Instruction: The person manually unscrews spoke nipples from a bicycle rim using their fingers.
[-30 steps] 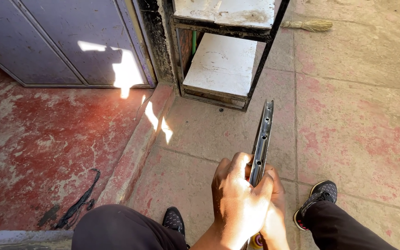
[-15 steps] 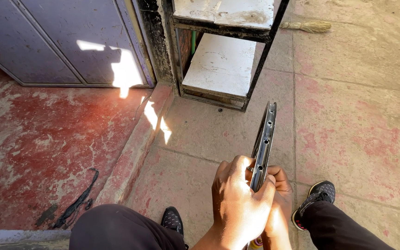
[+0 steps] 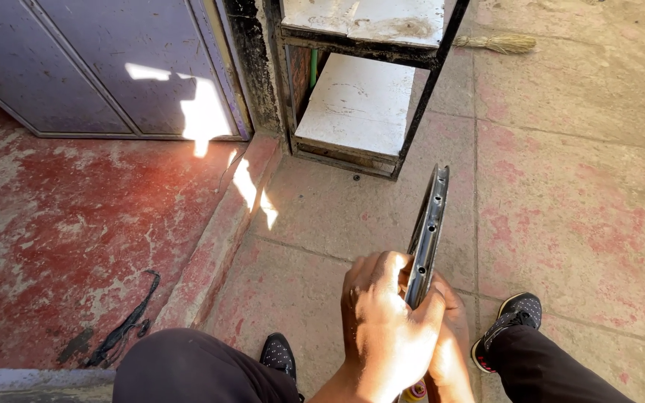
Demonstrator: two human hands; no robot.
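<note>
1. Low in the middle of the view, two bare hands close around one dark metal bicycle wheel rim (image 3: pixel 428 227), seen edge-on with a row of small holes along it.
2. The left hand (image 3: pixel 386 328) is wrapped over the rim from the near side, its fingers (image 3: pixel 382 270) curled shut on the metal. The right hand (image 3: pixel 449 347) sits behind and under it, mostly hidden; it seems to grip the same rim, though its fingers cannot be seen clearly.
3. The rim rises away from the fingers, up and slightly right, held upright on edge; judging by the two-handed grip, that keeps it steady.
4. Just below the hands a small yellow and red object (image 3: pixel 414 392) peeks out; what it is cannot be told.
5. Either side of the hands are two knees in dark trousers and two black shoes, one left (image 3: pixel 278 356), one right (image 3: pixel 513 317), on the pink concrete floor (image 3: pixel 576 186).
6. Well beyond the rim's far end stands one dark-framed shelf unit (image 3: pixel 363 82) with two white boards.
7. Beyond that lies one straw broom (image 3: pixel 498 43). Far left of the fingers is one grey metal door (image 3: pixel 98 67), and one black strap (image 3: pixel 125 325) lies on the red floor.
</note>
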